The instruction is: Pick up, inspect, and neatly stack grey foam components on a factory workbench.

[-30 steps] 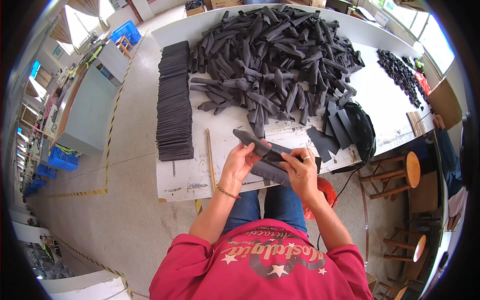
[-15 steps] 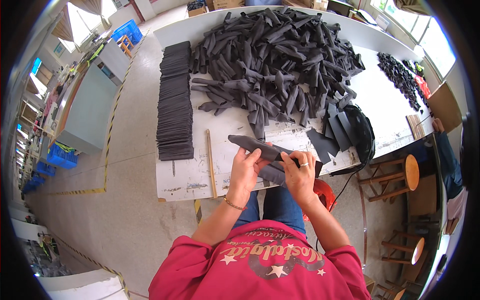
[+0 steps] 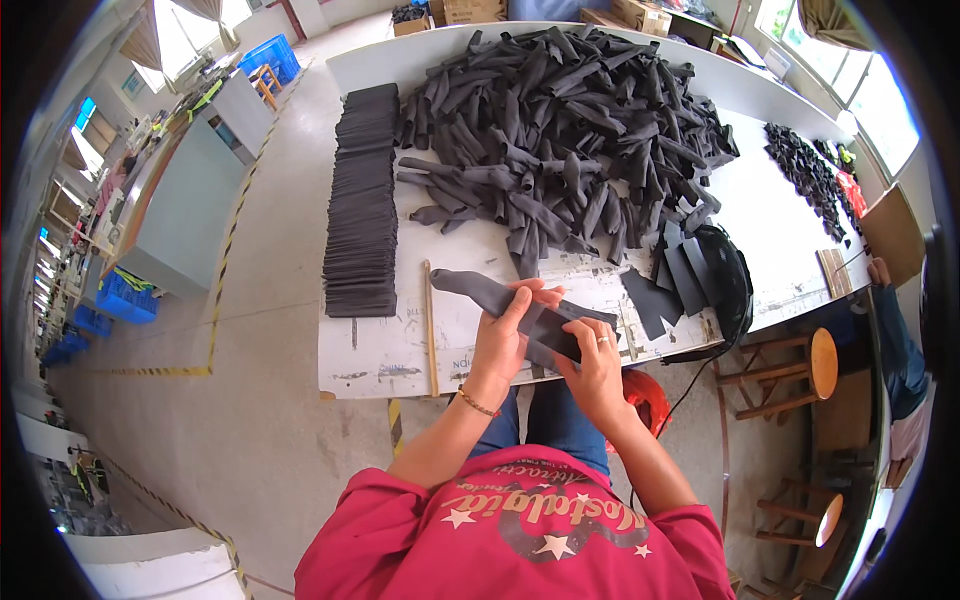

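Observation:
Above the near table edge I hold a dark grey fabric tube (image 3: pixel 468 288), its narrow rounded end pointing to the far left. My left hand (image 3: pixel 503 335) is closed round its middle, thumb on top. My right hand (image 3: pixel 597 375) pinches the near right part, where a flat black panel (image 3: pixel 553 335) lies between the hands. Whether the panel is joined to the tube, I cannot tell. Beyond my hands spreads a big heap of similar dark fabric tubes (image 3: pixel 560 110). A long neat stack of flat dark pieces (image 3: pixel 360 210) stands to the left.
A thin wooden stick (image 3: pixel 431 330) lies on the white table (image 3: pixel 380 355) left of my hands. Loose flat dark pieces (image 3: pixel 652 302) rest beside a black rounded object (image 3: pixel 738 290) on the right. Wooden stools (image 3: pixel 822 360) and a red plastic bag (image 3: pixel 645 400) are at right.
My right hand has slid down and toward me, and the held fabric is now spread wider, showing the flat black panel. The tube's narrow end has shifted left.

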Available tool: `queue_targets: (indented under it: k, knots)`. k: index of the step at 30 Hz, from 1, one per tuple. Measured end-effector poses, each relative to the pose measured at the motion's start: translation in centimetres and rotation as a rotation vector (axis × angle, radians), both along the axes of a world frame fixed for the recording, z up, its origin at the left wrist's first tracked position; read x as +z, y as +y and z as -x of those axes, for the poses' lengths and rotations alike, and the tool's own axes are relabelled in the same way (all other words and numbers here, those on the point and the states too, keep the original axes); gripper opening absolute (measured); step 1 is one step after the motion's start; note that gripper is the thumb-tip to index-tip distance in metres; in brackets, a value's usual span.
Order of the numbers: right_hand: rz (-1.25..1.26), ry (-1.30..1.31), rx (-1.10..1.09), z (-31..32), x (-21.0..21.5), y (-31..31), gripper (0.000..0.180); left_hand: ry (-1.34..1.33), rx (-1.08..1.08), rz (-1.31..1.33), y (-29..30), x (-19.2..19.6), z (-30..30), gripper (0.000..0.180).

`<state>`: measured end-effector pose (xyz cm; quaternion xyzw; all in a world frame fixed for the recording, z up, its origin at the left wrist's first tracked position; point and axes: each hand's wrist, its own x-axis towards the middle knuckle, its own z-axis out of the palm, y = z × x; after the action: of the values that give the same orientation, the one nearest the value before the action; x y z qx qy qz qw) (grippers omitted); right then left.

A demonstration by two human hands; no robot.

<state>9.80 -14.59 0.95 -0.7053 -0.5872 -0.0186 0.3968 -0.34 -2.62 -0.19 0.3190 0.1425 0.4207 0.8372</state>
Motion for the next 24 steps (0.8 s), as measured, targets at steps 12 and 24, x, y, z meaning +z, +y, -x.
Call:
queue_targets:
  k: [12,24]
  knots:
    - [-0.052,-0.053,0.142,0.9,1.3,2.5,0.036,-0.065,-0.037,0.113,-0.9,-0.7,-0.3,0.025]
    - [-0.073,0.031,0.179,-0.4,1.9,1.1,0.019,-0.119,0.012,0.187,-0.2,0.0,-0.1,0.025]
